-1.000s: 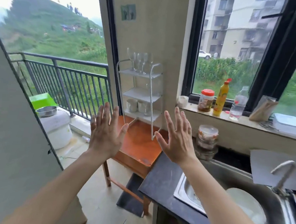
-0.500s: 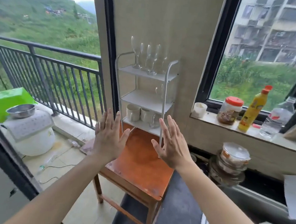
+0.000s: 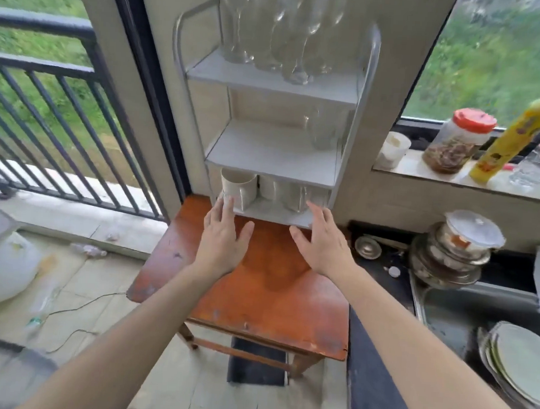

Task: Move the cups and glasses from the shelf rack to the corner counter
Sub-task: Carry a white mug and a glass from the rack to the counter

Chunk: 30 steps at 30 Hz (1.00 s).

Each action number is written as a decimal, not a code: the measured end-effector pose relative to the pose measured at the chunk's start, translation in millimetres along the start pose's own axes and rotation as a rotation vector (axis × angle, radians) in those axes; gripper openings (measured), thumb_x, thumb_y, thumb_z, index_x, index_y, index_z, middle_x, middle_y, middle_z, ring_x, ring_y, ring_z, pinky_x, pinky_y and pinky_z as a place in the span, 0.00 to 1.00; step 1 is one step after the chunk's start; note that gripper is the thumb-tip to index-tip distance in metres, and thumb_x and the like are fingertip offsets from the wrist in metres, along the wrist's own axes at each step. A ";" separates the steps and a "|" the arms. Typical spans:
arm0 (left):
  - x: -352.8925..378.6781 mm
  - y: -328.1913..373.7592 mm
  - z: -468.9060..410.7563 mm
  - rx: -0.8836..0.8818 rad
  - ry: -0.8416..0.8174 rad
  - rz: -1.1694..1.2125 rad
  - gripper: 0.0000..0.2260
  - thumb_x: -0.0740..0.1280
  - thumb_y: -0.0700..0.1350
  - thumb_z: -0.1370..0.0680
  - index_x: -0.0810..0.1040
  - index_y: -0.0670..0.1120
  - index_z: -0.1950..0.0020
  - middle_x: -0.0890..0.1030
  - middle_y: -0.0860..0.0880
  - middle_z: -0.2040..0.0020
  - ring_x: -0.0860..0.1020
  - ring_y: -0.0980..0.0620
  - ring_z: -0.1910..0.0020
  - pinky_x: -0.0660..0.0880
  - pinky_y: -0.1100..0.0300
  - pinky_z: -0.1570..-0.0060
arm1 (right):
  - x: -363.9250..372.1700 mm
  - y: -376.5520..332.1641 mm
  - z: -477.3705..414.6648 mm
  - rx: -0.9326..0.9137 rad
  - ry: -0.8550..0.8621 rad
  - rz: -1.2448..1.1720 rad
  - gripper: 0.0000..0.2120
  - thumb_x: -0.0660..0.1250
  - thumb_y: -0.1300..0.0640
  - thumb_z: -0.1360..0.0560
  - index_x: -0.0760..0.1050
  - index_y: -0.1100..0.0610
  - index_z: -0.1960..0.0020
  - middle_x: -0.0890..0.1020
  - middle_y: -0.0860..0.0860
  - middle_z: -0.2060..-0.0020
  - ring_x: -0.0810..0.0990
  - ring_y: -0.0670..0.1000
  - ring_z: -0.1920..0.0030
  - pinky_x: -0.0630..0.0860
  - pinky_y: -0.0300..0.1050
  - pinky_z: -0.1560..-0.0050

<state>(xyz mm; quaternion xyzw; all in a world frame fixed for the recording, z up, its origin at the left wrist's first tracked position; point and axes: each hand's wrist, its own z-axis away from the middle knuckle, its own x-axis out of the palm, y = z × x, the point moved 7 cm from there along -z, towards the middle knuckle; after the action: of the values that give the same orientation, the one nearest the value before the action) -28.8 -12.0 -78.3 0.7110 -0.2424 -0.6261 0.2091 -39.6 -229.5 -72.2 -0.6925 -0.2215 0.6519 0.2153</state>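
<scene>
A white three-tier shelf rack [image 3: 267, 155] stands on an orange wooden table [image 3: 257, 292]. Several stemmed wine glasses [image 3: 279, 31] crowd the top tier. One clear tumbler [image 3: 325, 128] sits at the right of the middle tier. White mugs [image 3: 240, 185] and a clear glass [image 3: 316, 196] fill the bottom tier. My left hand [image 3: 222, 236] is open, fingertips at the bottom tier's left front edge by the left mug. My right hand [image 3: 323, 239] is open too, fingertips at that tier's right front. Neither hand holds anything.
The dark counter [image 3: 382, 265] lies right of the table with stacked lidded pots [image 3: 455, 247], a small metal lid [image 3: 368, 247] and a sink holding plates [image 3: 518, 361]. On the window sill [image 3: 422, 169] stand a white cup [image 3: 393, 148], a red-lidded jar and a yellow bottle. A balcony railing [image 3: 62, 122] is left.
The view has moved closer and tilted down toward the rack. Both open hands have advanced from mid-air to the front edge of the bottom tier.
</scene>
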 end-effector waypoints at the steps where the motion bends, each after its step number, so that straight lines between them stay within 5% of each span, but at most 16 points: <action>1: 5.5 -7.2 -8.6 -0.038 -0.016 0.099 0.33 0.60 0.58 0.18 0.52 0.48 0.19 0.55 0.46 0.19 0.51 0.46 0.21 0.55 0.49 0.26 | 7.0 3.2 -7.4 0.056 -0.013 -0.066 0.34 0.63 0.43 0.19 0.56 0.53 0.19 0.64 0.51 0.24 0.75 0.55 0.32 0.70 0.49 0.34; 4: 23.6 -22.1 -32.9 -0.170 -0.080 0.406 0.32 0.63 0.55 0.19 0.54 0.48 0.19 0.60 0.48 0.21 0.57 0.49 0.22 0.59 0.53 0.27 | 21.9 12.3 -28.6 0.208 -0.014 -0.257 0.34 0.66 0.46 0.20 0.56 0.54 0.19 0.68 0.54 0.28 0.76 0.53 0.36 0.66 0.42 0.38; 10: 44.7 -26.8 -65.9 -0.386 -0.074 0.725 0.27 0.66 0.51 0.19 0.62 0.47 0.23 0.71 0.49 0.27 0.69 0.51 0.29 0.67 0.50 0.29 | 41.4 23.3 -56.9 0.299 -0.008 -0.425 0.23 0.66 0.52 0.20 0.66 0.50 0.26 0.79 0.49 0.52 0.81 0.50 0.54 0.76 0.35 0.59; 14: 61.8 -28.5 -78.3 -0.528 -0.096 0.930 0.19 0.69 0.52 0.25 0.73 0.49 0.35 0.79 0.49 0.40 0.76 0.48 0.38 0.74 0.50 0.37 | 50.1 27.9 -66.5 0.359 -0.050 -0.660 0.17 0.66 0.55 0.20 0.68 0.49 0.32 0.76 0.47 0.40 0.83 0.53 0.48 0.81 0.49 0.43; 21: 60.9 -49.4 -72.6 -0.609 0.059 0.898 0.05 0.66 0.51 0.22 0.73 0.51 0.51 0.76 0.50 0.57 0.75 0.51 0.58 0.77 0.50 0.48 | 52.2 31.1 -55.1 0.435 -0.045 -0.876 0.08 0.66 0.46 0.20 0.75 0.50 0.49 0.79 0.47 0.55 0.84 0.55 0.47 0.81 0.55 0.39; 26: 52.0 -55.2 -37.4 -0.660 0.139 0.849 0.07 0.61 0.50 0.21 0.73 0.46 0.52 0.74 0.48 0.56 0.73 0.48 0.55 0.73 0.51 0.52 | 61.3 26.8 -24.7 0.438 -0.037 -0.772 0.18 0.58 0.32 0.23 0.77 0.44 0.51 0.83 0.47 0.57 0.84 0.50 0.50 0.79 0.51 0.41; 30: 44.3 -49.5 2.8 -0.659 0.177 0.902 0.10 0.59 0.52 0.21 0.74 0.47 0.53 0.75 0.49 0.56 0.72 0.51 0.59 0.73 0.52 0.56 | 71.9 21.0 8.4 0.401 -0.023 -0.725 0.17 0.58 0.36 0.21 0.79 0.45 0.56 0.83 0.46 0.60 0.83 0.51 0.52 0.77 0.49 0.45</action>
<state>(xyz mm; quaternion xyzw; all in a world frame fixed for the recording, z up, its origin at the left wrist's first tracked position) -23.2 0.5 -143.4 0.4837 -0.2954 -0.4553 0.6866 -43.7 -204.1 -143.0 -0.5066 -0.3220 0.5717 0.5593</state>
